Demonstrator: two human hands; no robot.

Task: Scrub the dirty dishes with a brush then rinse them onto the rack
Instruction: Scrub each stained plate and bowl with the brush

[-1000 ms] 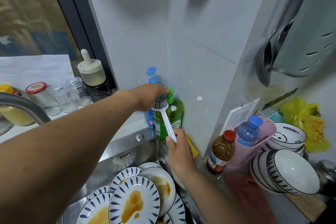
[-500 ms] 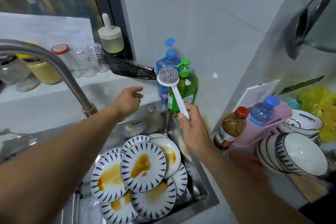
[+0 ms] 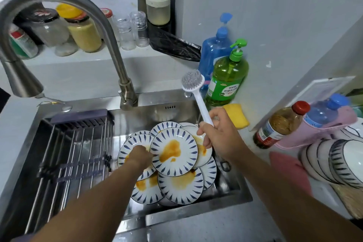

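1. Sink (image 3: 225, 198) walls box in the pile of stained plates (image 3: 173, 151), which fills the right half of the basin; the rim runs just right of the right hand (image 3: 220, 135).
2. Rack (image 3: 74, 143) spans the left half of the basin, just left of the left hand (image 3: 140, 156), its bars bare.
3. Faucet (image 3: 59, 6) arches over the rack, above and beyond the left hand; open air lies between its spout and the plates.
4. Left hand reaches down onto the pile, its fingers at the left rim of the top plate; whether they grip it I cannot tell.
5. Right hand is curled round the white handle of the brush (image 3: 196, 92), held over the pile's far right edge, bristle head tilted up and away, clear of the plates.
6. Green soap bottle (image 3: 225, 80) and yellow sponge (image 3: 236, 115) sit on the bench just beyond the right hand; stacked bowls (image 3: 337, 161) lie well to its right.
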